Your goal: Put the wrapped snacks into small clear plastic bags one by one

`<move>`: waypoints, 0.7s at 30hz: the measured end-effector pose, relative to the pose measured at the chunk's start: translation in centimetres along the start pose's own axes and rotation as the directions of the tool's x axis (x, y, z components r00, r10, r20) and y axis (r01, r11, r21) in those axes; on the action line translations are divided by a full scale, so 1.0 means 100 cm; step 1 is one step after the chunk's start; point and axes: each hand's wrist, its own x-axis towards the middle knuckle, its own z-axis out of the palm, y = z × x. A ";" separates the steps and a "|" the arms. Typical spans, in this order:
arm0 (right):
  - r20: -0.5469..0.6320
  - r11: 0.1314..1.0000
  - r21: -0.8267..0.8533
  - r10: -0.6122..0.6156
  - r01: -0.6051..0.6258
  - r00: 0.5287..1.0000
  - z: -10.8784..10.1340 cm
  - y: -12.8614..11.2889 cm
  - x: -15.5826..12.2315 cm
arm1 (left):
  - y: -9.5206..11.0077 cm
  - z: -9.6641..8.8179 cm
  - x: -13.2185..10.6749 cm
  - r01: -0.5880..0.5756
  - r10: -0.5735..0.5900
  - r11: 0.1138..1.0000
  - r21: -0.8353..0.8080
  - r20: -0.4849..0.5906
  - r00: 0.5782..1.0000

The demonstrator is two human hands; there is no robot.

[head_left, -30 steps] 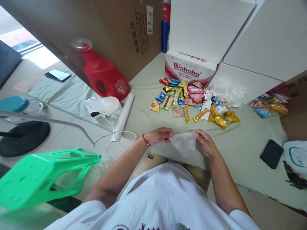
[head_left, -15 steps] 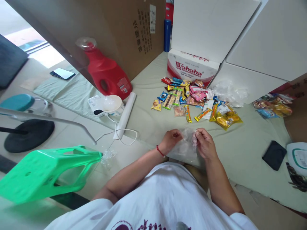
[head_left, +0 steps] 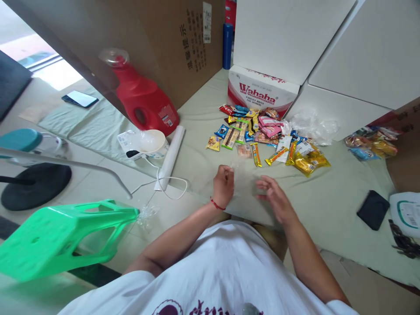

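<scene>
My left hand (head_left: 223,183) is closed on the top edge of a thin clear plastic bag (head_left: 244,181), which hangs in front of me. Just right of the bag, my right hand (head_left: 274,197) has its fingers spread and slightly blurred, close to the bag or brushing it. A red cord circles my left wrist. Beyond both hands, a heap of small snack packets (head_left: 262,135) lies on the pale green mat (head_left: 328,205).
A Wahaha carton (head_left: 262,89) and white boxes stand behind the snacks, with crumpled plastic (head_left: 311,124) beside them. A red jug (head_left: 141,98), a white roll (head_left: 170,157), a cabled device and a phone (head_left: 79,99) lie left. Green stool (head_left: 62,236) near left; black pouch (head_left: 373,209) right.
Both hands pinched the bag stretched between them, then came together. Now my right hand has let go and opened, while my left hand has lifted the bag slightly forward.
</scene>
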 end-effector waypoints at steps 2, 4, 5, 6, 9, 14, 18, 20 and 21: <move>0.068 0.999 -0.048 -0.008 0.012 0.998 0.030 0.001 0.002 | 0.007 0.003 -0.007 -0.085 0.084 0.995 0.056 0.028 0.996; 0.052 0.997 -0.075 -0.008 0.012 0.999 0.043 0.002 0.006 | 0.012 0.000 -0.007 -0.074 0.074 0.997 0.014 0.043 0.996; 0.030 0.999 -0.052 -0.006 0.008 1.000 0.042 0.003 0.008 | 0.013 -0.003 -0.003 -0.033 0.035 0.999 -0.036 0.048 0.998; 0.006 1.000 -0.007 0.002 -0.002 1.000 0.035 0.003 0.010 | 0.013 -0.007 0.001 0.021 -0.016 0.995 -0.096 0.054 0.998; -0.063 0.985 0.153 0.084 -0.074 0.994 -0.003 0.001 0.012 | 0.013 -0.022 0.018 0.226 -0.195 0.931 -0.287 0.134 0.972; -0.170 0.967 0.194 0.198 -0.164 0.965 -0.077 0.006 0.012 | 0.010 -0.034 0.033 0.471 -0.353 0.795 -0.382 0.341 0.871; -0.530 0.971 -0.231 -0.072 -0.062 0.845 -0.098 0.008 0.012 | 0.009 -0.025 0.031 0.519 -0.421 0.768 -0.374 0.315 0.850; -0.465 0.861 -0.505 -0.329 0.060 0.822 -0.085 0.004 0.011 | 0.011 -0.018 0.027 0.511 -0.428 0.777 -0.368 0.286 0.857; -0.337 0.785 -0.601 -0.415 0.146 0.845 -0.073 0.002 0.012 | 0.012 -0.014 0.025 0.502 -0.423 0.785 -0.363 0.279 0.862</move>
